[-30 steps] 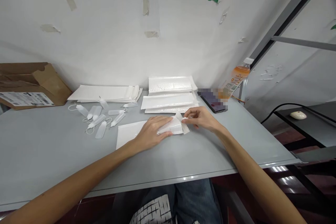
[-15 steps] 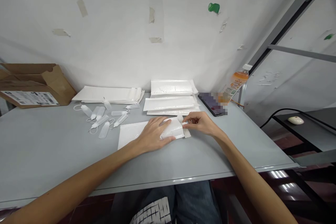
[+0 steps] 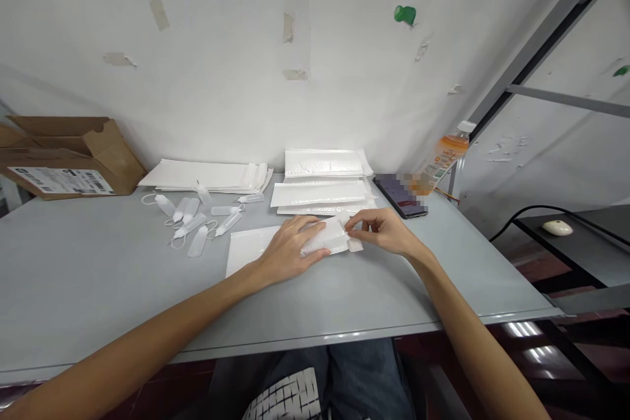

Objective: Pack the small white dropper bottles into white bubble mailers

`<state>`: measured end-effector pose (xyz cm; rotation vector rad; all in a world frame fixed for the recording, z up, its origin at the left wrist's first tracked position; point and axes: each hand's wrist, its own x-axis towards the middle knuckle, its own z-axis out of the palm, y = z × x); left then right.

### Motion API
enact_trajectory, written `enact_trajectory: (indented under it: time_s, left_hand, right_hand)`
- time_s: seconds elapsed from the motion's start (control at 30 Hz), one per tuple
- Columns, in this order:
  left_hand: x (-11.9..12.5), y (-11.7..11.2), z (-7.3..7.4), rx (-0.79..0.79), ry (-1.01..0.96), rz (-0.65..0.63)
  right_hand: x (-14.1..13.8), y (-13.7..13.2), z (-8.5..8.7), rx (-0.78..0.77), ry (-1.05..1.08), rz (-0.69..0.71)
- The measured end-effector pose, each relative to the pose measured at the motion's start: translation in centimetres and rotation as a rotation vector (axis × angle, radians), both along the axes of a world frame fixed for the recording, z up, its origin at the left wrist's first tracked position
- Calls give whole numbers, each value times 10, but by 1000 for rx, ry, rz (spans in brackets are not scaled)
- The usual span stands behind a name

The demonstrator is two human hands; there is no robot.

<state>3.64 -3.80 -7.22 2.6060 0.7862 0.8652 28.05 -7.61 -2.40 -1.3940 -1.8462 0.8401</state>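
Observation:
A white padded envelope (image 3: 329, 237) lies near the middle of the table, its flap end to the right. My left hand (image 3: 290, 248) rests over it, fingers along the far side and thumb at the near side, gripping it. At the flap end, my right hand (image 3: 377, 230) is closed in a pinch on the edge of the envelope. Its fingertips partly hide what they hold. Another flat white piece (image 3: 251, 246) shows to the left, partly under my left hand; I cannot tell whether it is a separate envelope.
Several small translucent squeeze bottles (image 3: 197, 239) lie to the left. White envelopes are stacked at the back left (image 3: 207, 176) and back centre (image 3: 322, 163). A cardboard box (image 3: 63, 157) stands far left. A phone (image 3: 398, 195) and a drink bottle (image 3: 445, 154) are at the right.
The envelope's flap end has risen slightly and tilted under my hands. My right fingers have shifted a little along that end, still pinching. The view has moved slightly.

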Motion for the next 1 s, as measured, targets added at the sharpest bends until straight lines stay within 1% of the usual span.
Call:
enact_trajectory:
  time_s: [0.1,0.27,0.33,0.47,0.53,0.6,0.67,0.7,0.77,0.83,0.9,1.0]
  left_hand:
    - [1,0,-2,21,-5,-2]
    - [1,1,-2,33,-49,25]
    - [1,1,-3,27,-63,22]
    - [2,3,-2,-2,-84,43]
    - [2,5,0,-20,-101,52]
    - [-2,7,3,-30,-117,45]
    - [-12,9,6,-37,-118,22]
    - [-18,9,7,-38,-114,8]
    - [-35,8,8,-28,-98,-13]
    - [-52,5,8,-7,-83,-14]
    - [-66,2,7,8,-77,-7]
    - [-75,1,7,9,-107,-25]
  right_hand:
    - [-7,0,-4,-69,38,16]
    - [-18,-2,-4,-266,189,217]
    - [-15,-3,-1,-293,212,234]
    - [-3,-4,5,-242,213,98]
    - [5,-3,7,-166,222,18]
    - [10,-2,7,-58,252,-89]
    - [12,1,8,31,281,-200]
    - [10,5,9,54,281,-235]
    - [1,16,13,69,240,-231]
    - [-18,34,19,86,156,-150]
    - [-46,58,26,121,52,-35]
    - [-98,101,35,181,-137,143]
